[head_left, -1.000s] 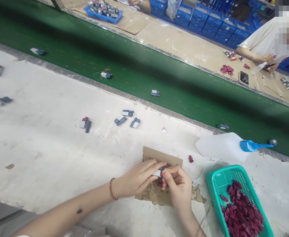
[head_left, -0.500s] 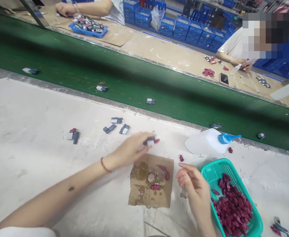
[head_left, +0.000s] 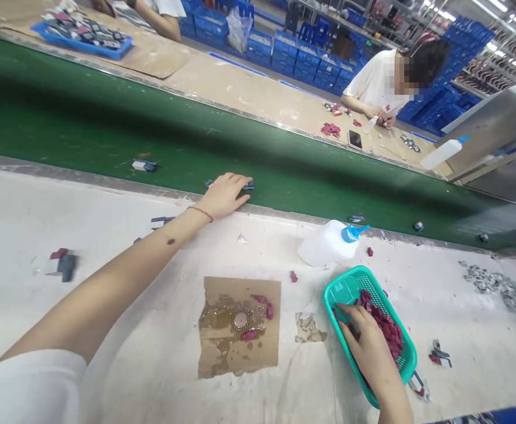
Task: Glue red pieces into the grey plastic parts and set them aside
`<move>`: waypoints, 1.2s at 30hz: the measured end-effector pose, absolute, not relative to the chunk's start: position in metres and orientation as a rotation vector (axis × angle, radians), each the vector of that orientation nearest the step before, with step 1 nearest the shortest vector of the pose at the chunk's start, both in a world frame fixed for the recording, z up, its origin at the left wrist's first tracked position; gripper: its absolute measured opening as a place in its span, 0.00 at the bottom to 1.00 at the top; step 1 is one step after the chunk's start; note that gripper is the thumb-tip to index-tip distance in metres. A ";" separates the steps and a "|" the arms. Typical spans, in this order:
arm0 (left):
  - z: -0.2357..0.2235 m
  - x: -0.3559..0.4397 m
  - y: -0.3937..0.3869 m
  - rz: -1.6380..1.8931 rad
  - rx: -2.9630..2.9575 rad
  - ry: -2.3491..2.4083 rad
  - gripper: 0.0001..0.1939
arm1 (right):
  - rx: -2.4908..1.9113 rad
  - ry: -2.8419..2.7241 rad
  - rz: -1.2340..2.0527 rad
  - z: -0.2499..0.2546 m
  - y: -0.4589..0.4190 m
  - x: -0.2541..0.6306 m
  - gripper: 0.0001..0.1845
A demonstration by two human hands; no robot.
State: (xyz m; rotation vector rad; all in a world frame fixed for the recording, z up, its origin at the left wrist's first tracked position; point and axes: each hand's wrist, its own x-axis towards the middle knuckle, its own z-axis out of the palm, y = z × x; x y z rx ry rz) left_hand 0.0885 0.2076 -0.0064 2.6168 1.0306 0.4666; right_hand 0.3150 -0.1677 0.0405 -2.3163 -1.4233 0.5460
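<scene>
My left hand (head_left: 226,194) reaches over the near edge of the green conveyor belt (head_left: 284,194), palm down with fingers stretched. Partly hidden under and beside its fingers is a grey-and-white plastic piece (head_left: 249,185); more grey shows at the other side of the hand. My right hand (head_left: 368,338) is inside the green basket (head_left: 328,288), fingers apart, fingertips at the small dark red plastic parts (head_left: 388,327). Between my arms lies a wet cardboard sheet (head_left: 266,353) bearing a round metal-rimmed disc (head_left: 240,320) and several red parts (head_left: 249,335).
A white bottle (head_left: 322,244) with a blue nozzle lies beyond the basket. A grey-white-red piece (head_left: 61,263) is at the left, and a heap of small grey parts (head_left: 500,291) at the right. Across the belt, two people sit near a blue tray (head_left: 116,52).
My left hand has moved from above the cardboard to the belt; it held a grey-white-red piece before. My right hand has gone into the basket. The camera view has shifted.
</scene>
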 end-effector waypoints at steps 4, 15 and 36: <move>-0.006 0.112 0.207 0.415 2.615 1.019 0.20 | -2.249 -1.410 0.634 0.045 -0.160 0.312 0.12; 0.007 0.039 0.154 0.262 2.614 0.617 0.21 | -2.190 -1.337 0.683 0.044 -0.154 0.312 0.11; 0.023 0.009 0.208 0.723 1.771 1.406 0.15 | -2.090 -1.004 0.989 0.051 -0.162 0.317 0.19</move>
